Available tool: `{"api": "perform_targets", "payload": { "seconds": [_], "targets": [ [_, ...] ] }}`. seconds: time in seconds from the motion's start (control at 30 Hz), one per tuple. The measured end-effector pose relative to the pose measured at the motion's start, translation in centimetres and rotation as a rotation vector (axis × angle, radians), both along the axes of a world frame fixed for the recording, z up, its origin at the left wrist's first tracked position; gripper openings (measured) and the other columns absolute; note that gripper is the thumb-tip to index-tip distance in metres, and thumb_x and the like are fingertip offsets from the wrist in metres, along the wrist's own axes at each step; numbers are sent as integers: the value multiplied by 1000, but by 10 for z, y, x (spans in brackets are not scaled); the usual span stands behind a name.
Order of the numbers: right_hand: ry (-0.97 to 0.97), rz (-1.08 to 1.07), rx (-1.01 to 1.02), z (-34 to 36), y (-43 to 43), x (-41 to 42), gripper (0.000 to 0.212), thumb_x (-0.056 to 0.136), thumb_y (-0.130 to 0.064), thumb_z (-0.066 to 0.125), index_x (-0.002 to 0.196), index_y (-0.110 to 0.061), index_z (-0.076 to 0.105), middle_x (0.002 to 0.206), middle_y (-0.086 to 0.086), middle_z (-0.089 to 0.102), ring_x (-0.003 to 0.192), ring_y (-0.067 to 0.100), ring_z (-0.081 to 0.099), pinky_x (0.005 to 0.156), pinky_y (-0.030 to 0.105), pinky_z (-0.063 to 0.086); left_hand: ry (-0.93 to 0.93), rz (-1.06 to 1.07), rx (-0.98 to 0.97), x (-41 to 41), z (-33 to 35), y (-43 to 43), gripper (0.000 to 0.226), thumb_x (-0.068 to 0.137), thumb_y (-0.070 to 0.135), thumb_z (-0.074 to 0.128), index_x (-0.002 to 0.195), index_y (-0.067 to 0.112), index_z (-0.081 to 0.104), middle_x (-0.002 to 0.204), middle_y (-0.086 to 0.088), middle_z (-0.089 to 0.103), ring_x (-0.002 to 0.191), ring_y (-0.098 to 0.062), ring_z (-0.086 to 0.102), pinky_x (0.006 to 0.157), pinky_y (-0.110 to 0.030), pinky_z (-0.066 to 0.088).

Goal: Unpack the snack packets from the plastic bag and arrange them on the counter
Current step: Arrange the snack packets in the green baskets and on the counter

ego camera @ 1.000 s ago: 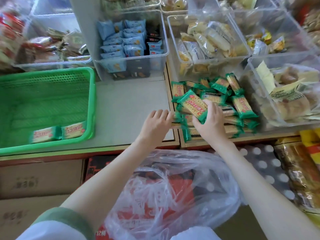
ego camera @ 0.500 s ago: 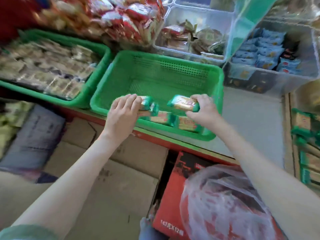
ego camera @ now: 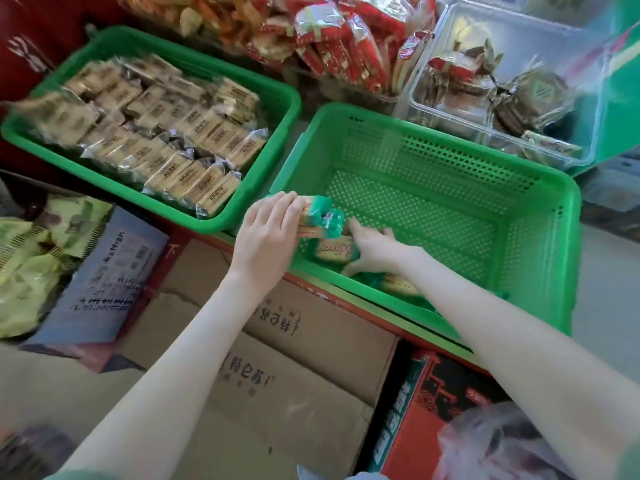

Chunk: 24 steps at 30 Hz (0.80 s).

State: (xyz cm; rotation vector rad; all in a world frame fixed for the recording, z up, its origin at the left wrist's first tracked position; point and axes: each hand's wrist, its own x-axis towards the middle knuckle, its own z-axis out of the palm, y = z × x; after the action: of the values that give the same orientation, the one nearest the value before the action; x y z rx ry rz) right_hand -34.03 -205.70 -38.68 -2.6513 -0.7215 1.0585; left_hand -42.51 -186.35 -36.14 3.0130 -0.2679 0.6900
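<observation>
The plastic bag (ego camera: 502, 441) lies crumpled beneath my right forearm. My left hand (ego camera: 266, 233) clasps green cracker packets (ego camera: 320, 216) at the near corner of the green basket (ego camera: 540, 237); my right hand (ego camera: 374, 251) seems to rest, fingers spread, on another packet (ego camera: 334, 251) inside it.

Snack packets (ego camera: 334, 249) lie in the basket (ego camera: 571, 209), at its near left corner. Left of the basket, on the same bench (ego camera: 609, 271), stands a second basket (ego camera: 282, 129) full of packets. Behind the basket sit a packet heap (ego camera: 339, 39) and, rightward, a tub (ego camera: 426, 74). Cardboard boxes (ego camera: 277, 341) stand before and below it, and the plastic bag (ego camera: 491, 441) lies before it, rightward.
</observation>
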Motion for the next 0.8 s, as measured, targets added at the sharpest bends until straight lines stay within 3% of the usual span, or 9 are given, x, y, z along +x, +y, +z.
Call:
{"api": "perform_targets", "payload": {
  "seconds": [0.1,0.17,0.27,0.33,0.43,0.5,0.6,0.7,0.8],
  "targets": [
    [-37,107,-123,9,3,4,71,91,-51,54,147,-16,29,153,9,31,142,28,24,116,53,10,-3,-46,0,7,-1,4,36,81,-2,58,117,-4,61,116,-20,65,108,-37,62,98,-39,36],
    [10,-136,153,23,7,11,45,100,-34,42,141,-15,42,147,9,40,136,26,33,113,44,20,-17,-83,-6,11,0,2,35,82,-2,57,116,-4,62,115,-19,65,107,-36,62,97,-39,37],
    [558,-689,759,43,12,21,38,103,-34,33,133,-17,49,131,12,56,111,28,58,94,40,44,-24,-134,-34,17,3,-5,33,85,1,50,114,-2,65,114,-17,66,105,-33,62,95,-37,38],
    [767,-749,834,48,16,25,48,99,-47,37,131,-14,50,120,13,63,102,28,63,86,41,52,-18,-179,-28,22,5,-10,32,85,2,48,111,-2,66,112,-17,68,101,-34,64,93,-37,38],
    [771,-615,759,48,20,29,46,93,-37,53,128,-9,56,120,11,66,106,26,65,83,36,56,60,-221,-29,26,4,-7,36,79,8,66,114,-2,64,117,-16,65,107,-34,61,97,-38,34],
    [764,-608,751,44,17,33,48,85,-34,62,125,-9,58,118,13,67,106,27,65,87,37,55,176,-203,-24,23,0,-1,59,78,32,74,127,3,57,130,-12,59,122,-30,51,104,-40,28],
    [487,-490,466,30,15,30,62,85,-39,67,137,-13,47,135,8,57,117,22,56,100,36,42,274,-88,-42,18,0,8,73,87,60,46,136,5,50,140,-11,51,133,-27,42,111,-44,23],
    [235,-225,80,16,19,17,68,92,-51,54,147,-13,36,153,7,35,136,25,37,109,38,31,354,-66,-51,14,-3,11,69,94,58,32,136,6,51,143,-12,50,136,-27,40,114,-45,20],
    [131,0,-123,19,21,15,65,95,-57,43,146,-18,39,159,6,18,146,30,13,115,48,15,332,-82,-58,10,-7,9,54,98,45,34,129,8,59,134,-11,58,129,-26,49,113,-45,24]
  ]
}}
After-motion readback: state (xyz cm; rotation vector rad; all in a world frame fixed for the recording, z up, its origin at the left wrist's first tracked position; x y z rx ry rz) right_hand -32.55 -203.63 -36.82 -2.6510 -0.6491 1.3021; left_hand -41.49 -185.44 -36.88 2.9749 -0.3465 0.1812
